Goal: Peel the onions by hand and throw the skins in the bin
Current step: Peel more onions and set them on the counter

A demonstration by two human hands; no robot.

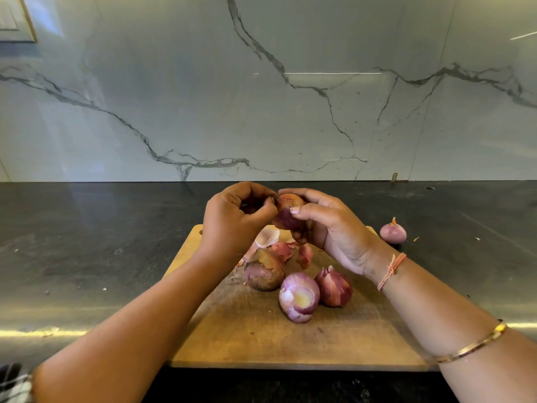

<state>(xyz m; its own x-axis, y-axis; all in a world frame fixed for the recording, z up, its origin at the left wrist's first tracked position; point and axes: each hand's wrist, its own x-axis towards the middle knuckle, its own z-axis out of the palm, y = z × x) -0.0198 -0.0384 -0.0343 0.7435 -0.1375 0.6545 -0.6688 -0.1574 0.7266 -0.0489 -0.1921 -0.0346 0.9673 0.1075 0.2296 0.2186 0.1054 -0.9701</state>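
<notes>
Both hands raised above the cutting board [334, 338]. Right hand [328, 228] cupped an onion [287, 213], fingers curled round it. Left hand [232, 219] pinched skin at its top. Three onions lay on the board; a peeled onion [393, 232] sat on the tabletop [87, 242].

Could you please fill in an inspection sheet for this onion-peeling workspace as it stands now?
Surface: dark stone counter, with a worn wooden chopping board on it.
Job's things: partly skinned red onion held above the board; brown-skinned onion, half-peeled onion and dark purple onion lying on it; pale purple onion on the counter, right of it; no bin seen.
Clutter: loose papery onion skins on the board.
Grips: left hand pinches the held onion's top; right hand holds it.
Cables: nothing seen.
Surroundings: white veined marble wall.
</notes>
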